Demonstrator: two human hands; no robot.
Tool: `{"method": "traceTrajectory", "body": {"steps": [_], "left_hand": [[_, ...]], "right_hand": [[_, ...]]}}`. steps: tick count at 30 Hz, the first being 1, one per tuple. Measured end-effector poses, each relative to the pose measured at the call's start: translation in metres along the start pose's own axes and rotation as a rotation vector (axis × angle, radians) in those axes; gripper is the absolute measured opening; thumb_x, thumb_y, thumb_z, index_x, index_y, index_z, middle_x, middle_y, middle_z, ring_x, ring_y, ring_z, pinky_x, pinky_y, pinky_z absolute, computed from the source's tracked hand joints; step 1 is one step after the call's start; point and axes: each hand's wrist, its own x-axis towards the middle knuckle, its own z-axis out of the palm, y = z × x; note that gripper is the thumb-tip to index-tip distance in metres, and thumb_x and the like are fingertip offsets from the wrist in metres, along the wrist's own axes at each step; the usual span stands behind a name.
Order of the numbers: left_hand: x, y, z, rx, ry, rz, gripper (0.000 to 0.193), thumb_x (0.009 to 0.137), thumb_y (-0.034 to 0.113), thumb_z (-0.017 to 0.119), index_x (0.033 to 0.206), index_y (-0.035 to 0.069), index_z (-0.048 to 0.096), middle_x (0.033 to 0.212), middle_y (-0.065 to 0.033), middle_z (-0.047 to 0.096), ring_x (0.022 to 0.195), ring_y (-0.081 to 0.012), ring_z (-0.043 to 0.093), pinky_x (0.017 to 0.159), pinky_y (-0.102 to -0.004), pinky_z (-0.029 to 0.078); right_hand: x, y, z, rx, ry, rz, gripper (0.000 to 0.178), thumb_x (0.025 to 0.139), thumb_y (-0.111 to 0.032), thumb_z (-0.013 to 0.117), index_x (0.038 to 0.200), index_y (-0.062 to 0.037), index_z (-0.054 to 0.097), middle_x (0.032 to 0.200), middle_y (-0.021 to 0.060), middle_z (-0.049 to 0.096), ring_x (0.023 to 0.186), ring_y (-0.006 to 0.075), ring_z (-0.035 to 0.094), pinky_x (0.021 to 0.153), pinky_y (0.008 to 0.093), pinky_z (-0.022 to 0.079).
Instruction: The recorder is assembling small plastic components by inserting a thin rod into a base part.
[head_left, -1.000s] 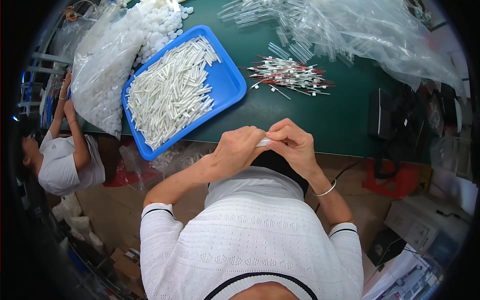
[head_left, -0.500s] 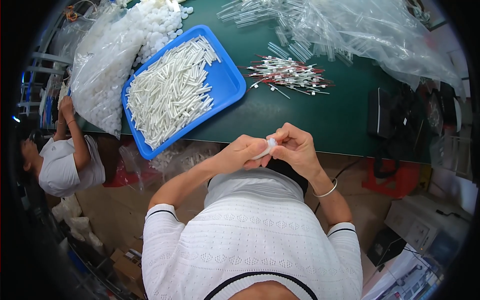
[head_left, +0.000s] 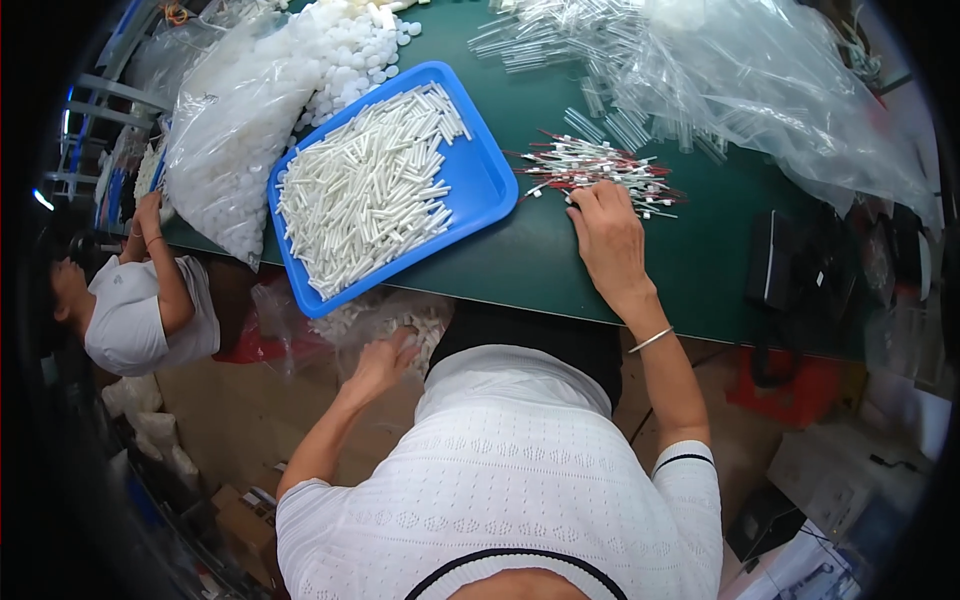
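Our hands, just now joined, are apart: our right hand meets the pile of thin red-and-white sticks, upper centre-right; our left hand is at the clear plastic bag of white pieces, centre-left. We cannot tell either grip; two-handed handling seems paused.

Tubes are white, sticks white and red, tray blue, tabletop green.

Red and white sticks, heaped, on table
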Motion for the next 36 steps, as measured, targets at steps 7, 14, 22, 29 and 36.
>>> {"method": "traceTrajectory", "body": {"steps": [7, 14, 22, 29, 36], "left_hand": [[-0.009, 0.071, -0.108, -0.218, -0.332, 0.405, 0.027, 0.085, 0.023, 0.067, 0.099, 0.0, 0.07, 0.083, -0.0154, 0.07, 0.074, -0.0269, 0.069, 0.067, -0.035, 0.053], [0.148, 0.104, -0.208, -0.017, 0.704, 0.581, 0.013, 0.086, 0.007, 0.062, 0.096, 0.004, 0.071, 0.082, -0.01, 0.069, 0.071, -0.0175, 0.064, 0.066, -0.028, 0.049], [0.279, 0.088, -0.276, 0.4, 0.759, 0.254, 0.017, 0.075, 0.021, 0.072, 0.081, 0.005, 0.07, 0.084, -0.016, 0.069, 0.084, -0.0329, 0.066, 0.074, -0.0421, 0.052], [0.218, 0.124, -0.249, -0.323, 0.599, 0.457, 0.02, 0.081, 0.016, 0.07, 0.097, 0.002, 0.071, 0.093, -0.0115, 0.071, 0.085, -0.0184, 0.067, 0.076, -0.0296, 0.052], [0.076, 0.165, -0.124, -1.296, -0.197, 0.451, 0.031, 0.086, 0.003, 0.065, 0.117, -0.001, 0.062, 0.104, -0.0093, 0.067, 0.087, -0.0135, 0.064, 0.078, -0.0247, 0.052]], "right_hand": [[-0.036, 0.001, -0.029, 0.019, -0.088, -0.005, 0.011, 0.079, 0.003, 0.062, 0.089, -0.0026, 0.06, 0.085, 0.0108, 0.054, 0.081, 0.0293, 0.053, 0.071, 0.0391, 0.045], [-0.088, -0.013, -0.05, -0.01, -0.165, -0.039, 0.043, 0.071, -0.014, 0.076, 0.106, -0.0005, 0.056, 0.109, 0.0131, 0.056, 0.098, 0.032, 0.054, 0.084, 0.0414, 0.043], [-0.126, -0.012, -0.037, 0.027, -0.052, -0.097, 0.032, 0.071, -0.001, 0.073, 0.098, -0.0041, 0.056, 0.101, 0.0099, 0.057, 0.09, 0.0286, 0.054, 0.08, 0.0393, 0.043], [-0.095, -0.024, -0.047, 0.547, 0.037, 0.273, 0.012, 0.09, 0.005, 0.057, 0.1, 0.0025, 0.052, 0.08, 0.0124, 0.068, 0.069, 0.0166, 0.068, 0.063, 0.0255, 0.054], [-0.027, -0.052, -0.053, 0.731, -0.132, 0.299, 0.007, 0.088, -0.001, 0.062, 0.088, 0.0052, 0.066, 0.073, 0.0096, 0.066, 0.056, 0.0142, 0.06, 0.05, 0.0242, 0.047]]}}
